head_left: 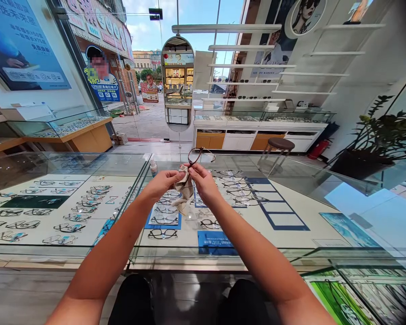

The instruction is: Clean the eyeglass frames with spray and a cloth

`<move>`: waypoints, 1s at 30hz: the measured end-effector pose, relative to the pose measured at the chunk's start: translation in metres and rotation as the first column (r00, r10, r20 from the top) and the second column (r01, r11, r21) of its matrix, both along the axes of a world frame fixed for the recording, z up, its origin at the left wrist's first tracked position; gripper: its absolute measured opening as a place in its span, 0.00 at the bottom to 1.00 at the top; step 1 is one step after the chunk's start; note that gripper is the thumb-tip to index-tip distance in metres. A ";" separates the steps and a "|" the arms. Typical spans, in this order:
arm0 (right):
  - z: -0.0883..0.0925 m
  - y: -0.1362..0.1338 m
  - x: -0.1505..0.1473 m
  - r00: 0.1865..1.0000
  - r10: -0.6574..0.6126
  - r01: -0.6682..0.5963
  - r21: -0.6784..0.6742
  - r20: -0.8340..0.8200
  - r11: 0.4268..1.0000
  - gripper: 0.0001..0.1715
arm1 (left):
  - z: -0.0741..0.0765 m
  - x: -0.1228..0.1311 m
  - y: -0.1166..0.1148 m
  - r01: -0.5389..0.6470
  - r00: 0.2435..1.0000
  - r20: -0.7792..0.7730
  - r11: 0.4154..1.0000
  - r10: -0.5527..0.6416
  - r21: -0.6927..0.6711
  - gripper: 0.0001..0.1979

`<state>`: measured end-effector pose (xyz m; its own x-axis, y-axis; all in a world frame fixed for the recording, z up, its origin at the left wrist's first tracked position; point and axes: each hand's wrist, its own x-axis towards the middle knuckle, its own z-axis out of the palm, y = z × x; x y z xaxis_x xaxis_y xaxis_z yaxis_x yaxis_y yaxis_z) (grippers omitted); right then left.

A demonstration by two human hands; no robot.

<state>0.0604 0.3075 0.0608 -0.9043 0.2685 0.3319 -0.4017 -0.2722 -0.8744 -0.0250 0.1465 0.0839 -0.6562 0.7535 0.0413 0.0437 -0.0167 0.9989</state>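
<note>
Above the glass display counter, both my hands meet around a pair of eyeglasses (196, 155) with a dark round frame. My left hand (162, 183) pinches a beige cloth (184, 194) against the near part of the glasses, and the cloth hangs down below the fingers. The fingers of my right hand (205, 181) are closed on the frame, right beside the cloth. One round rim rises above the right fingertips; the other lens is hidden by the cloth and fingers. Just left of the hands, a small spray bottle (154, 168) stands on the counter.
Rows of eyeglasses (162, 234) lie inside the glass counter (257, 259), with a blue card (214, 243) near its front. Beyond it stand an oval mirror (177, 85), a round stool (280, 144) and wall shelves (243, 67). A potted plant (368, 149) is at the right.
</note>
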 end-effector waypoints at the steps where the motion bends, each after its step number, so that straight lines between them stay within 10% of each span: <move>1: 0.000 -0.001 0.000 1.000 0.004 -0.004 -0.013 0.004 1.000 0.28 | 0.000 -0.001 0.000 0.014 0.999 0.045 1.000 -0.015 0.021 0.32; 30: 0.006 -0.005 0.007 0.993 0.111 -0.105 -0.138 0.039 0.985 0.28 | -0.002 0.004 0.000 0.145 0.974 0.159 0.982 -0.163 0.120 0.34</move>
<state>0.0675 0.3021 0.0668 -0.9440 0.2077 0.2564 -0.3235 -0.4288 -0.8435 -0.0210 0.1461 0.0823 -0.5369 0.8432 0.0264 -0.1352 -0.1169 0.9839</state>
